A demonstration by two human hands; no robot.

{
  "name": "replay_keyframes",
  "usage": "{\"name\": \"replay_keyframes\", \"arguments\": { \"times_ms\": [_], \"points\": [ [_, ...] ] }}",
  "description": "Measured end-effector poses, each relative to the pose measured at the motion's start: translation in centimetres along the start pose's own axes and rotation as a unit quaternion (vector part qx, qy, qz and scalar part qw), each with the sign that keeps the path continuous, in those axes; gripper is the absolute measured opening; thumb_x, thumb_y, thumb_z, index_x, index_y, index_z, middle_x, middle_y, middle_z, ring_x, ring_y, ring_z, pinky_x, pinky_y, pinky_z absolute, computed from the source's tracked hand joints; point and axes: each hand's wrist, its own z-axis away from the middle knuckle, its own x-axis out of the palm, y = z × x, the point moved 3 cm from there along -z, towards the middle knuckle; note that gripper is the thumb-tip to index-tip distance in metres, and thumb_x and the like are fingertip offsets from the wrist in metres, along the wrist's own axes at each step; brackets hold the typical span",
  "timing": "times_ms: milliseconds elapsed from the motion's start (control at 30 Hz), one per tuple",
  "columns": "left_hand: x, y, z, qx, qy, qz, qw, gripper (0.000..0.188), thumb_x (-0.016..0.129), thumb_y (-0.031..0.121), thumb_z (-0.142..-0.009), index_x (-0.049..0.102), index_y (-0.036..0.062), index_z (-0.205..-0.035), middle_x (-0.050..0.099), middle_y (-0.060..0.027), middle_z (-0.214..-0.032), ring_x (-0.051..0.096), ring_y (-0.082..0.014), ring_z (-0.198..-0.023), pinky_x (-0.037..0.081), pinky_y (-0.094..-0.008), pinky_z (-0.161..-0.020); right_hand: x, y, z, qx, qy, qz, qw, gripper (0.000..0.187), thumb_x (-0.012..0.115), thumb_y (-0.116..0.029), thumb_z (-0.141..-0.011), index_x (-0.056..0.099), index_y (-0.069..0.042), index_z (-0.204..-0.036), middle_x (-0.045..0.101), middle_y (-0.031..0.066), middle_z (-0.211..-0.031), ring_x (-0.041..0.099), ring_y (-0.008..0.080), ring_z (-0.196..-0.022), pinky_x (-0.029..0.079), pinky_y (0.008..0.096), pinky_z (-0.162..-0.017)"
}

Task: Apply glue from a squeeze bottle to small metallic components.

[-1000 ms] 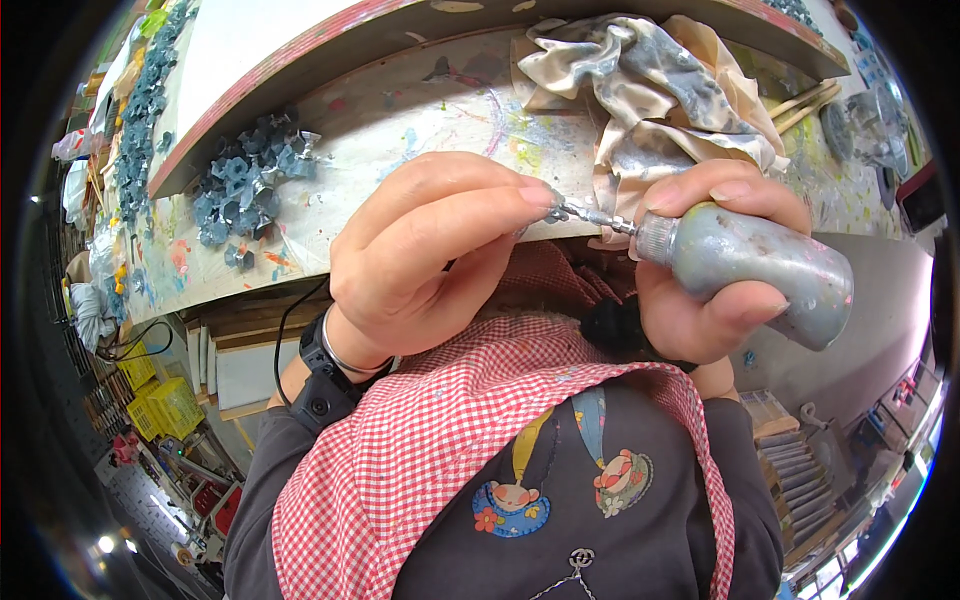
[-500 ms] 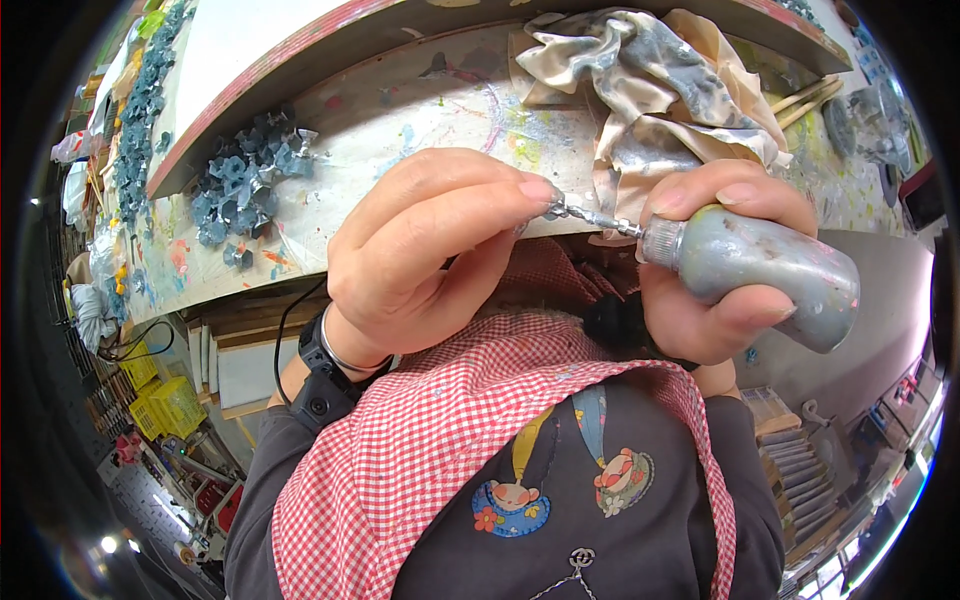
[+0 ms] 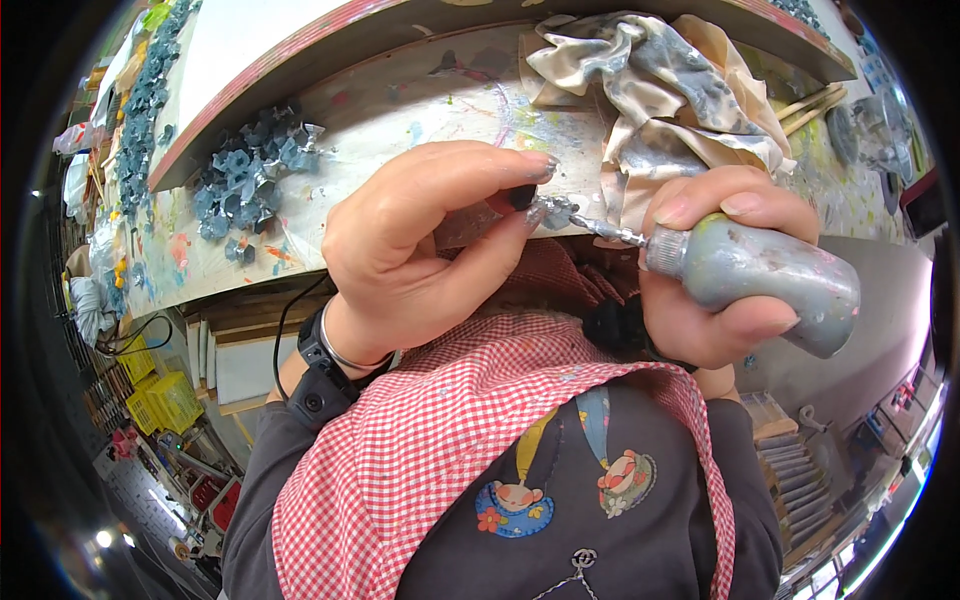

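Near the desk [image 3: 400, 120], the right hand [image 3: 690, 315] grasps a grey bottle [image 3: 775, 275], nozzle [image 3: 612, 231] toward a small grey piece [image 3: 559, 211] at the thumb [image 3: 495, 248] of the left hand [image 3: 410, 245]; whether pinched there, I cannot tell.

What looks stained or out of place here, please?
The cloth lies crumpled and blotched grey beyond the right hand, and the table has scattered multicoloured smears; these stains stand out against the pale surfaces.

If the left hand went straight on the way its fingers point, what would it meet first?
Probably the small grey piece at the nozzle tip of the grey bottle; whether the left hand touches it is unclear.
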Motion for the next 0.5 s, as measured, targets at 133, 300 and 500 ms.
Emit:
{"name": "replay_keyframes", "arguments": {
  "times_ms": [133,300,500],
  "points": [
    [0.0,-0.03,-0.08,0.008,0.006,-0.009,1.0,0.033,0.058,-0.018,-0.064,0.056,-0.0078,-0.096,0.061,-0.0163,-0.092,0.059,-0.0206,-0.088,0.046,-0.0273,-0.079,0.33,-0.03,-0.27,-0.018,-0.056,0.004,0.998,0.062,0.041,-0.062,-0.08,0.039,-0.003,-0.101,0.053,0.0148,-0.077,0.05,0.0184,-0.061,0.044,0.0267,-0.055],
    [0.02,0.0,-0.06,-0.001,-0.006,-0.018,1.0,0.033,0.058,-0.018,-0.063,0.057,-0.0075,-0.095,0.061,-0.0158,-0.091,0.059,-0.0202,-0.087,0.047,-0.0262,-0.077,0.6,0.13,-0.48,-0.032,-0.057,-0.002,0.998,0.063,0.041,-0.063,-0.08,0.04,-0.003,-0.1,0.053,0.0148,-0.076,0.051,0.0187,-0.061,0.044,0.0263,-0.057],
    [0.1,0.1,-0.14,0.019,-0.001,-0.029,0.999,0.033,0.058,-0.018,-0.063,0.057,-0.0075,-0.094,0.061,-0.0157,-0.091,0.059,-0.0204,-0.087,0.047,-0.0266,-0.076,0.47,-0.05,-0.57,-0.022,-0.068,0.038,0.997,0.063,0.04,-0.063,-0.08,0.041,-0.003,-0.098,0.053,0.0142,-0.074,0.05,0.0182,-0.062,0.042,0.0247,-0.055]
  ]
}}
